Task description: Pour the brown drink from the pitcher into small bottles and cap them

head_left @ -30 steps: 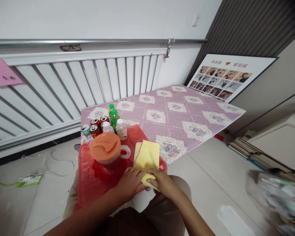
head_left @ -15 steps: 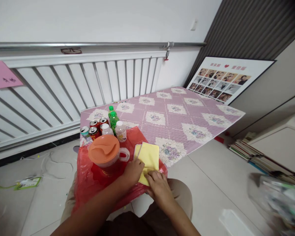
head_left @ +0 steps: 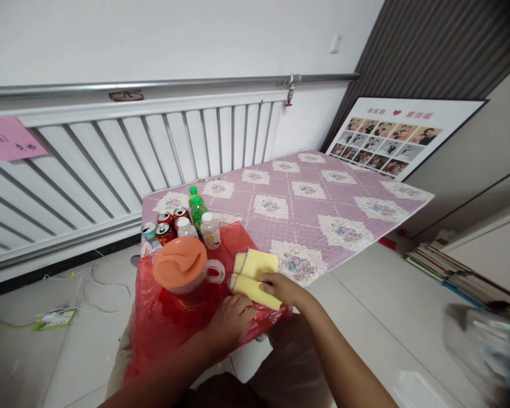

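Note:
A folded yellow cloth (head_left: pixel 255 266) lies on a red plastic sheet (head_left: pixel 153 340) at the near end of the table, its near part folded over. My right hand (head_left: pixel 283 288) grips the right side of the cloth, fingertips on the fold. My left hand (head_left: pixel 233 320) rests on the red plastic just below the cloth's near left corner, fingers stretched out and holding nothing. Left of the cloth stands a clear pitcher with an orange lid (head_left: pixel 179 262), its handle (head_left: pixel 215 272) towards the cloth.
Behind the pitcher stand several drink cans (head_left: pixel 164 231), white-capped bottles (head_left: pixel 210 231) and green-capped bottles (head_left: pixel 198 212). A purple floral tablecloth (head_left: pixel 272 226) covers the table. A radiator (head_left: pixel 174 141) runs along the wall. Books (head_left: pixel 446 277) and a photo board (head_left: pixel 391 136) are at the right.
My right hand has moved up and right on the cloth. My left hand has come off it, down onto the plastic. The cloth's near part is now folded over.

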Demonstrator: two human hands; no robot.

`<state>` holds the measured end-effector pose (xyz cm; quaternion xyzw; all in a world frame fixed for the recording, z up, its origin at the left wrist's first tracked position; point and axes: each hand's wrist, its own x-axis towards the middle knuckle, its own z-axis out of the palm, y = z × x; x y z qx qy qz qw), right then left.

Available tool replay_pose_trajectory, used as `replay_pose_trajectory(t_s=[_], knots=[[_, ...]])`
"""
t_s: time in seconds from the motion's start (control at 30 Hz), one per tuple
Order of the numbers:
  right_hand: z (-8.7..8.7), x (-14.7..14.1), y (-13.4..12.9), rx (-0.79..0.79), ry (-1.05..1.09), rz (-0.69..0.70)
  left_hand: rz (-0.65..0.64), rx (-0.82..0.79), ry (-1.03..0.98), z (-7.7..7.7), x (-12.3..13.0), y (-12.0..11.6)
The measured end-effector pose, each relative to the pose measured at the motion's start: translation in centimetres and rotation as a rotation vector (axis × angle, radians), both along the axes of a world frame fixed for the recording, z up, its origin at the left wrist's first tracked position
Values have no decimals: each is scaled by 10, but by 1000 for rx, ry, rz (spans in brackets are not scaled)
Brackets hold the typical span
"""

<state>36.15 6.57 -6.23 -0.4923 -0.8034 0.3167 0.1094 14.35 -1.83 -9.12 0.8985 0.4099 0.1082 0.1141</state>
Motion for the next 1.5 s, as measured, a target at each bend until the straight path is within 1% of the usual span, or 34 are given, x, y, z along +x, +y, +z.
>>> replay_pose_trajectory(t_s=[0.07, 0.13, 0.2, 0.23, 0.3, 0.37, 0.43, 0.5, 0.53, 0.6, 0.7, 0.83, 0.93, 1.03, 1.07, 1.13, 1.23, 1.37, 1.43, 1.5], knots=[[1, 0, 16, 43, -36, -62, 9, -37, 32, -3, 1, -1], [3, -1, 25, 131, -82, -178, 5, -93, 59, -4, 1, -3], [8, -5, 24, 231, -121, -279, -4, -155, 59, -6, 0, -6], [10, -7, 19, 271, -134, -299, -1, -180, 53, -7, -1, -8], [12, -14, 2, 314, -149, -263, 12, -207, 38, -10, -3, -11], [11, -22, -20, 320, -155, -153, 19, -206, 28, -13, -5, -14], [5, -28, -39, 326, -170, -57, 9, -199, 19, -15, -6, -15], [-1, -31, -49, 369, -215, -8, 0, -192, 17, -16, -7, -16], [-4, -30, -49, 388, -241, -5, 0, -188, 20, -16, -7, -16], [-8, -28, -43, 394, -285, -16, 3, -178, 28, -16, -8, -16], [-8, -21, -20, 344, -303, -25, 12, -164, 6, -18, -9, -16], [-1, -12, 18, 317, -299, -60, 21, -162, -47, -21, -9, -16], [6, -7, 47, 305, -316, -136, 19, -153, -72, -23, -8, -16], [12, -8, 65, 333, -347, -206, 28, -142, -76, -24, -8, -15], [13, -10, 67, 339, -351, -196, 27, -143, -74, -24, -8, -15], [13, -14, 67, 338, -346, -131, 23, -150, -75, -25, -8, -15], [7, -16, 62, 319, -340, -55, 19, -160, -83, -26, -9, -15], [0, -9, 66, 276, -346, -109, 26, -156, -78, -27, -9, -14], [4, -5, 71, 252, -340, -165, 23, -156, -72, -26, -9, -14], [13, -2, 72, 243, -327, -234, 17, -156, -69, -24, -9, -14]])
